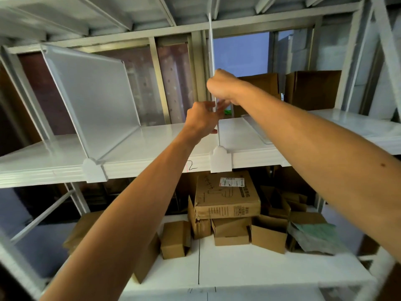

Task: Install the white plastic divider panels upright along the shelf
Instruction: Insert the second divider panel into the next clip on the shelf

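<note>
Step in hand: seating the second divider panel (211, 51). It's seen edge-on at centre, upright, running from the top rail down to its front clip (221, 159), which hooks over the lip of the shelf (152, 146). Looks nearly in place; probably final alignment.

Right hand (223, 88): arm reaches up and fwd, wrist bent, fingers curled round the panel's front edge at about mid height. Left hand (201, 119) sits just below it, thumb on the near side and fingers on the far side of the same edge — a pinch, though fingertips are blurred so can't be sure how tight.

Next move, my guess: push the panel straight back and down so the base locks, check it's vertical vs the installed divider (93, 96) at left, then let go.

A spare panel (257, 131) lies flat on the shelf to the right — likely next up. Cardboard boxes (227, 198) sit on the level below.
</note>
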